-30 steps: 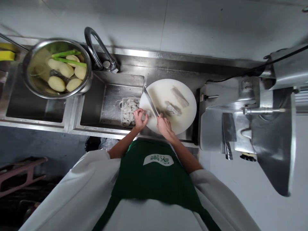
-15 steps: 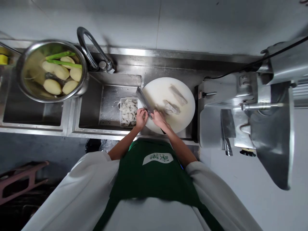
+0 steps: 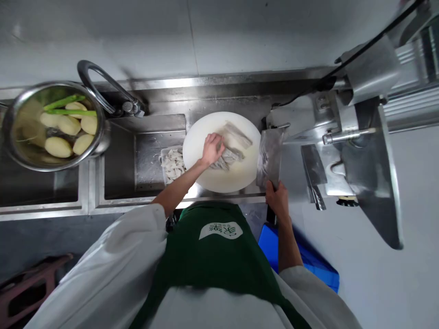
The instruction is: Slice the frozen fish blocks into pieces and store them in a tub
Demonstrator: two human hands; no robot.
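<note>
My left hand [image 3: 212,148] is over the round white cutting board [image 3: 197,176], fingers curled down among pale grey food pieces. Its fingertips are hidden, and what they hold I cannot make out. Beside it lie a small cluster of grey pieces [image 3: 230,156] and, farther back, a longer grey slab [image 3: 238,134]; their kind is unclear. My right hand [image 3: 277,198] is closed around the handle of a broad cleaver [image 3: 269,155]. The blade extends away from me past the board's right edge. A clear tub [image 3: 173,164] of pale cut strips stands in the sink, left of the board.
A steel pot [image 3: 99,141] with peeled potatoes [image 3: 58,147] and green stalks [image 3: 70,111] stands far left, near the curved faucet [image 3: 99,82]. At right is a metal slicing machine [image 3: 370,173] with another cleaver [image 3: 313,167] on it. A blue bin [image 3: 318,269] sits below.
My hands have separated. The right has carried the cleaver rightward off the board; the left has moved farther back over the grey pieces. The view has shifted to the right.
</note>
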